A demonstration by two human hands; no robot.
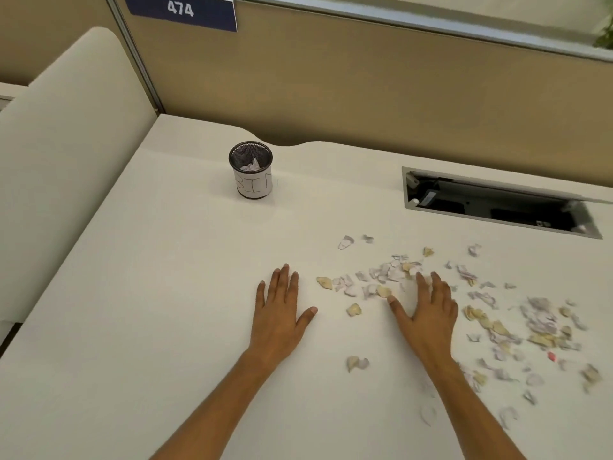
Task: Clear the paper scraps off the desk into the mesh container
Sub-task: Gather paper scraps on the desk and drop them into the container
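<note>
Several white and yellowish paper scraps lie scattered over the right half of the white desk, thickest at the far right. A black mesh container wrapped in a white label stands upright at the back left, with a few scraps inside. My left hand lies flat and open on the bare desk, just left of the scraps. My right hand rests flat and open among the scraps, its fingertips touching some. Neither hand holds anything.
A rectangular cable opening is cut into the desk at the back right. A tan partition wall runs along the far edge, and a cream side panel stands to the left. A blue sign reads 474.
</note>
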